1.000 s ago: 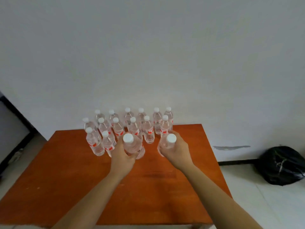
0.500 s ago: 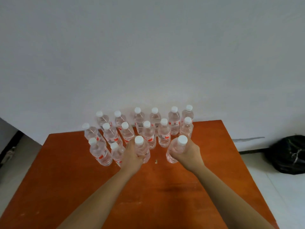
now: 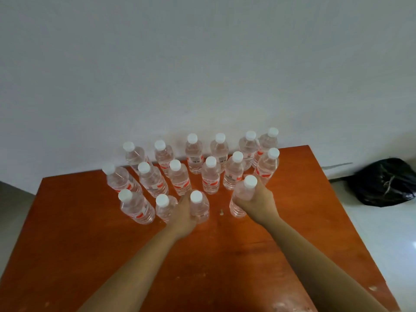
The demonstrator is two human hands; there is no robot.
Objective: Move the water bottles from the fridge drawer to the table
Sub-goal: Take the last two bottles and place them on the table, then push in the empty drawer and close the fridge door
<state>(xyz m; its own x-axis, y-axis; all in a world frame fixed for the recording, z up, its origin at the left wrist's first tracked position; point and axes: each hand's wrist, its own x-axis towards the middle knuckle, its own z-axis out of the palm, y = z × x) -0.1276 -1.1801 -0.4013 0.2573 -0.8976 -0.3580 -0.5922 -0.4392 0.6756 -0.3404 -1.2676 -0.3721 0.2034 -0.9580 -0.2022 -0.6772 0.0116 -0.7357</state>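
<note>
Several clear water bottles with white caps and red labels [image 3: 210, 176] stand in rows at the far side of the orange wooden table [image 3: 72, 233]. My left hand [image 3: 183, 215] is closed around one bottle [image 3: 199, 207] at the front of the group, its base on or near the tabletop. My right hand [image 3: 258, 200] grips another bottle [image 3: 244, 193], which tilts slightly and stands to the right of the first. The fridge drawer is out of view.
A white wall rises right behind the table. A black plastic bag [image 3: 385, 182] lies on the pale floor to the right. A tiny bit of debris [image 3: 221, 212] sits on the table between the two held bottles.
Both hands have lowered their bottles toward the tabletop at the front of the group. The view has shifted closer and a little to the left.
</note>
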